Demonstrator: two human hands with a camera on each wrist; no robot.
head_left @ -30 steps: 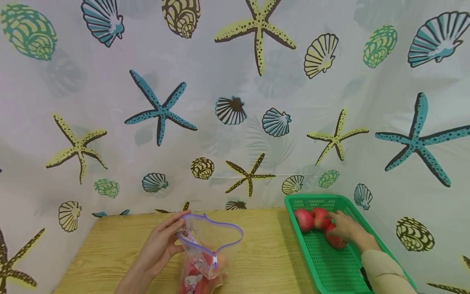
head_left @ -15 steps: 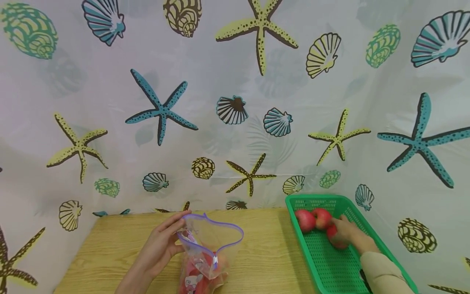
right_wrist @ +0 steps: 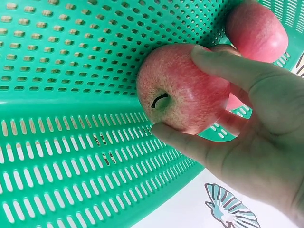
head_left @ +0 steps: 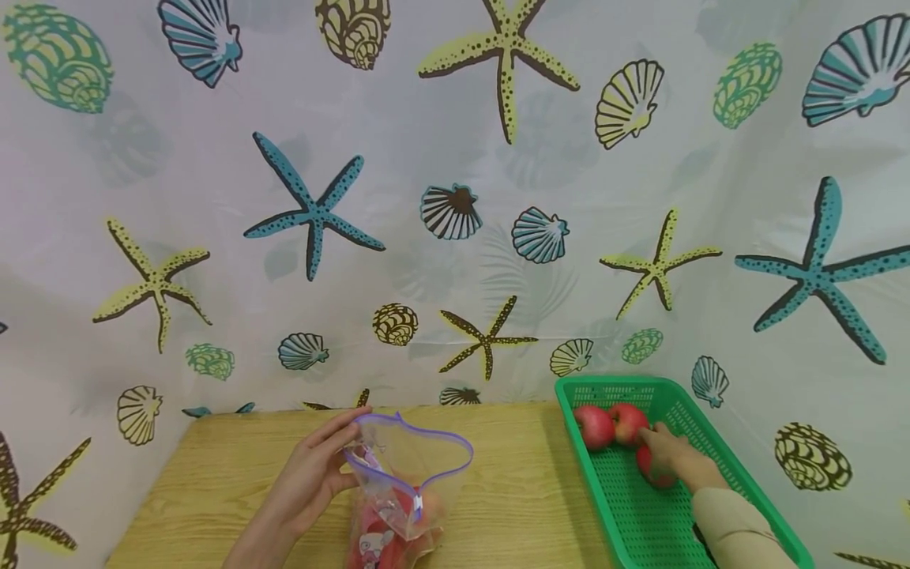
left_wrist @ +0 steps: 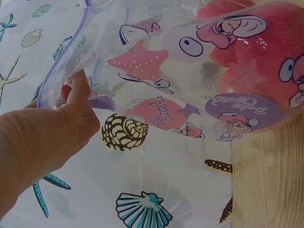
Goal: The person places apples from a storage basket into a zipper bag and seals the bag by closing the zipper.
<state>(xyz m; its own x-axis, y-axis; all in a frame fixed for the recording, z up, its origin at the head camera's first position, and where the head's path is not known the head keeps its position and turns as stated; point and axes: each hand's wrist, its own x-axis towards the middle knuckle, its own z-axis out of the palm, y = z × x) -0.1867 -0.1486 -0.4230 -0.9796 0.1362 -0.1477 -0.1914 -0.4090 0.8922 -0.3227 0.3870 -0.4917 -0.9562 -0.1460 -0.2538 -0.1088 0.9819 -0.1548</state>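
My left hand [head_left: 309, 478] pinches the purple-edged rim of a clear zip bag [left_wrist: 156, 111] printed with pink and purple cartoon figures. The bag's mouth gapes, and several red, round fruits [left_wrist: 270, 35] show through its lower part. Over on the right, my right hand [head_left: 674, 460] reaches into a green plastic basket [head_left: 588, 474]. Its thumb and fingers curl round a red apple [right_wrist: 175, 90], whose stem end faces the right wrist camera. Two more apples, one at the left wall [head_left: 594, 427] and one beside it [head_left: 629, 424], lie at the basket's far end.
A wooden table [head_left: 519, 490] carries the bag and the basket, with bare wood between them. Behind it hangs a white curtain [head_left: 398, 269] printed with starfish and shells, which also runs along both sides. The basket's raised, slotted walls surround the right hand.
My right hand has drawn back slightly toward me, its fingers now lower round the apple, which has shifted a little. The left hand and bag stay where they were.
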